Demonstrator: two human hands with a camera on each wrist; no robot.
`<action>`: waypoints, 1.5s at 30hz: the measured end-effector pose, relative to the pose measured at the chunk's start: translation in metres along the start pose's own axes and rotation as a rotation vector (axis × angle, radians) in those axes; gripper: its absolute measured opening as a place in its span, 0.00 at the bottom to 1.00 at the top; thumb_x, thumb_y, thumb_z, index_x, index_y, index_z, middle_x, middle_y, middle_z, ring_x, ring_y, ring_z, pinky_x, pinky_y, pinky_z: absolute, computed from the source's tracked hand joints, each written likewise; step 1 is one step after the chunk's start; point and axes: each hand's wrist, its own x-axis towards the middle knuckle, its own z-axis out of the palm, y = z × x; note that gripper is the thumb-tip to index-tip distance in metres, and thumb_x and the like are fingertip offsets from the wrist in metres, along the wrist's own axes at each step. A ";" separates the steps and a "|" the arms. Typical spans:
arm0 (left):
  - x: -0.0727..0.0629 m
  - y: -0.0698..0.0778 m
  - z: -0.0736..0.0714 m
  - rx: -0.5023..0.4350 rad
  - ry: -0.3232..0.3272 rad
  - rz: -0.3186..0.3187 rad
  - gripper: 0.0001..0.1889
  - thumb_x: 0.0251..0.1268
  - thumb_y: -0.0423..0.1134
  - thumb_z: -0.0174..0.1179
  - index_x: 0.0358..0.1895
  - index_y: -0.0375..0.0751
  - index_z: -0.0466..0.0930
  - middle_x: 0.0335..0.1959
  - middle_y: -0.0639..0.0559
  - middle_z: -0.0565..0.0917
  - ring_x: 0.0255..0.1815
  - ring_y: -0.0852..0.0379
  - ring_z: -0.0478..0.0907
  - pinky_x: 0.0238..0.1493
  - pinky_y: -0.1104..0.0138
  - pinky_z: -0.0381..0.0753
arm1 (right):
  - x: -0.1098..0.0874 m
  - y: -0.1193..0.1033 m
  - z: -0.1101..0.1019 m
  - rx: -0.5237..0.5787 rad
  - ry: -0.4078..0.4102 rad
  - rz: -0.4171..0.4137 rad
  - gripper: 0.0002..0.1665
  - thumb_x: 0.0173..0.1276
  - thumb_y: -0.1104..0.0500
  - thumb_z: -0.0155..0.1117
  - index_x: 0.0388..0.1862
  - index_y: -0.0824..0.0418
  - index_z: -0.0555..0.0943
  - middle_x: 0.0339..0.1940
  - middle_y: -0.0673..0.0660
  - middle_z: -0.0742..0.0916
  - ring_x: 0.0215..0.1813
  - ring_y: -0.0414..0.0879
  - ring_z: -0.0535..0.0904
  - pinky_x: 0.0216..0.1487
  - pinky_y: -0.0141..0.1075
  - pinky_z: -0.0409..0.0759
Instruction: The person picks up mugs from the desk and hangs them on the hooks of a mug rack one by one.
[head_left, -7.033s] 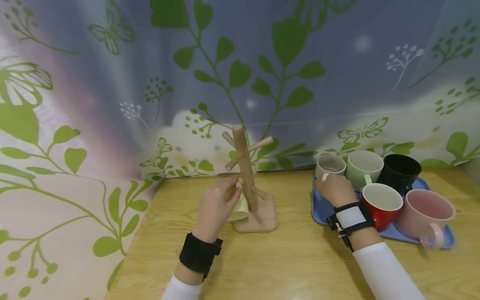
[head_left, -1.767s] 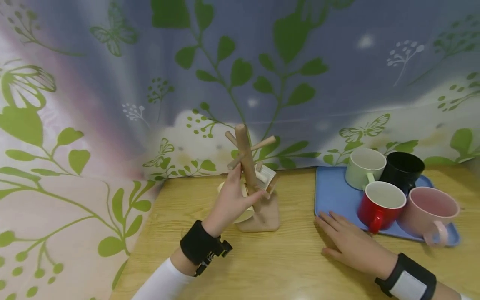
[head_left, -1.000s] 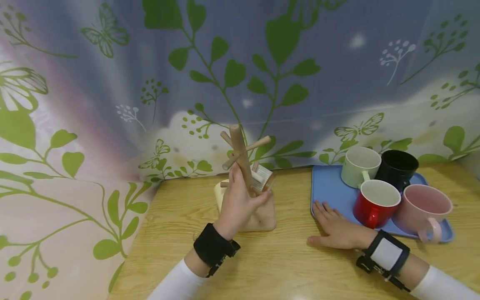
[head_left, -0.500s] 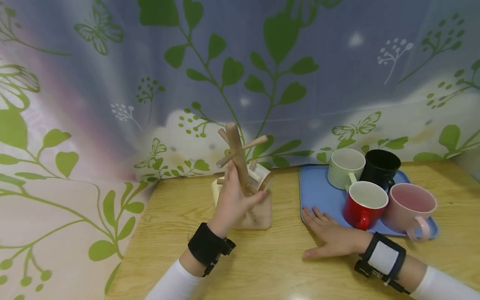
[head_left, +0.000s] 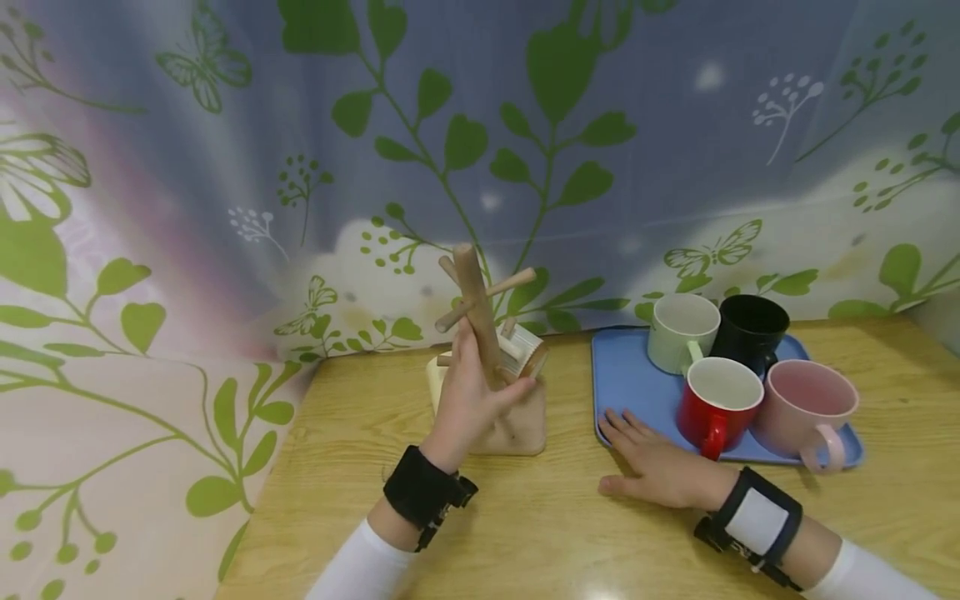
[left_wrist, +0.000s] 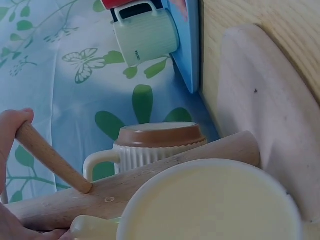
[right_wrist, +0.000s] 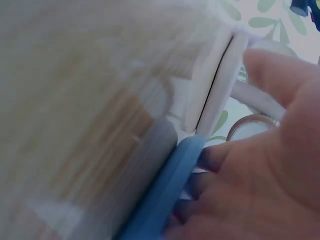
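Observation:
My left hand (head_left: 465, 408) holds the post of a wooden mug tree (head_left: 474, 283), its thumb stretched across the front. Left of the post, a pale yellow mug (head_left: 435, 387) is partly hidden behind that hand; its round face (left_wrist: 215, 205) fills the lower left wrist view. A white ribbed mug (head_left: 525, 346) hangs tilted on the right side, its brown bottom band (left_wrist: 160, 136) turned up in the left wrist view. My right hand (head_left: 667, 471) lies with straight, spread fingers over the front left corner of a blue tray (head_left: 622, 367).
On the tray's right part stand a light green mug (head_left: 671, 333), a black mug (head_left: 746, 325), a red mug (head_left: 701, 417) and a pink mug (head_left: 795, 408), whose handle overhangs the front edge. Behind the wooden table (head_left: 540, 533) hangs a leaf-patterned curtain (head_left: 525, 108).
Since the oldest frame, the white ribbed mug has gone from the tray to the mug tree. Within the last second the tray has slid left with my right hand; my left hand stays at the post.

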 end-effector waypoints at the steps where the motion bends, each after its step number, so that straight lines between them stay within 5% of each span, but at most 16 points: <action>1: 0.000 -0.001 0.001 0.003 0.007 0.012 0.63 0.55 0.52 0.71 0.79 0.50 0.25 0.81 0.44 0.42 0.80 0.43 0.52 0.76 0.47 0.61 | -0.002 -0.001 0.000 -0.014 0.017 -0.002 0.54 0.65 0.33 0.57 0.77 0.67 0.57 0.79 0.68 0.59 0.79 0.72 0.50 0.73 0.66 0.57; 6: -0.005 -0.007 0.007 0.017 0.025 0.062 0.60 0.60 0.54 0.66 0.77 0.55 0.21 0.82 0.45 0.40 0.81 0.45 0.49 0.77 0.47 0.59 | -0.022 -0.012 -0.011 -0.097 0.144 -0.077 0.47 0.65 0.40 0.63 0.77 0.56 0.59 0.79 0.63 0.61 0.78 0.69 0.55 0.70 0.64 0.65; 12: -0.025 0.001 0.006 -0.041 0.002 0.079 0.56 0.65 0.53 0.62 0.77 0.58 0.21 0.82 0.51 0.33 0.83 0.50 0.39 0.78 0.45 0.54 | -0.048 0.000 -0.068 -0.211 0.384 -0.150 0.46 0.62 0.51 0.70 0.77 0.50 0.60 0.78 0.62 0.64 0.76 0.64 0.62 0.62 0.59 0.74; 14: -0.036 0.008 0.008 0.012 0.017 0.172 0.55 0.66 0.51 0.61 0.78 0.52 0.22 0.82 0.49 0.31 0.83 0.47 0.37 0.78 0.43 0.53 | -0.056 0.012 -0.086 -0.256 0.430 -0.124 0.44 0.62 0.57 0.70 0.76 0.53 0.62 0.76 0.63 0.67 0.77 0.61 0.62 0.60 0.58 0.75; 17: -0.055 0.021 0.018 0.194 0.023 0.392 0.51 0.67 0.46 0.60 0.79 0.37 0.29 0.81 0.41 0.37 0.82 0.42 0.42 0.76 0.43 0.57 | -0.064 0.031 -0.105 -0.293 0.445 -0.071 0.40 0.60 0.69 0.66 0.72 0.61 0.66 0.72 0.68 0.71 0.76 0.61 0.61 0.51 0.47 0.82; 19: -0.064 0.033 0.028 0.312 -0.036 0.518 0.46 0.67 0.45 0.59 0.78 0.33 0.39 0.81 0.39 0.46 0.81 0.43 0.50 0.76 0.48 0.61 | -0.067 0.039 -0.112 -0.292 0.397 -0.003 0.42 0.57 0.71 0.64 0.72 0.65 0.65 0.72 0.71 0.70 0.75 0.66 0.61 0.44 0.42 0.82; 21: -0.067 0.044 0.041 0.390 -0.177 0.572 0.38 0.70 0.47 0.55 0.77 0.37 0.50 0.79 0.44 0.57 0.79 0.49 0.58 0.75 0.55 0.66 | -0.068 0.045 -0.116 -0.281 0.334 0.078 0.44 0.55 0.69 0.66 0.73 0.67 0.63 0.73 0.73 0.67 0.73 0.71 0.62 0.35 0.36 0.78; 25: -0.061 0.058 0.075 0.457 -0.490 0.514 0.29 0.76 0.55 0.45 0.74 0.48 0.62 0.72 0.55 0.70 0.73 0.61 0.68 0.68 0.68 0.74 | -0.064 0.051 -0.115 -0.271 0.225 0.174 0.52 0.51 0.59 0.74 0.74 0.68 0.61 0.73 0.75 0.65 0.67 0.74 0.68 0.43 0.50 0.84; 30: -0.050 0.064 0.120 0.436 -0.662 0.422 0.30 0.75 0.60 0.43 0.73 0.49 0.64 0.69 0.60 0.74 0.70 0.67 0.70 0.67 0.75 0.72 | -0.058 0.061 -0.104 -0.239 0.204 0.171 0.56 0.48 0.58 0.79 0.73 0.70 0.60 0.72 0.77 0.65 0.68 0.76 0.65 0.56 0.62 0.78; 35: -0.039 0.066 0.148 0.313 -0.703 0.349 0.28 0.74 0.57 0.47 0.72 0.50 0.66 0.68 0.62 0.75 0.67 0.70 0.71 0.66 0.80 0.70 | -0.053 0.066 -0.099 -0.213 0.215 0.135 0.56 0.45 0.62 0.80 0.72 0.72 0.62 0.70 0.78 0.67 0.65 0.75 0.69 0.53 0.60 0.80; 45: -0.033 0.064 0.167 0.197 -0.645 0.312 0.23 0.73 0.51 0.52 0.66 0.47 0.71 0.59 0.61 0.82 0.59 0.71 0.77 0.58 0.84 0.71 | -0.051 0.063 -0.096 -0.248 0.262 0.088 0.56 0.42 0.59 0.83 0.69 0.73 0.66 0.65 0.75 0.74 0.59 0.69 0.76 0.50 0.58 0.83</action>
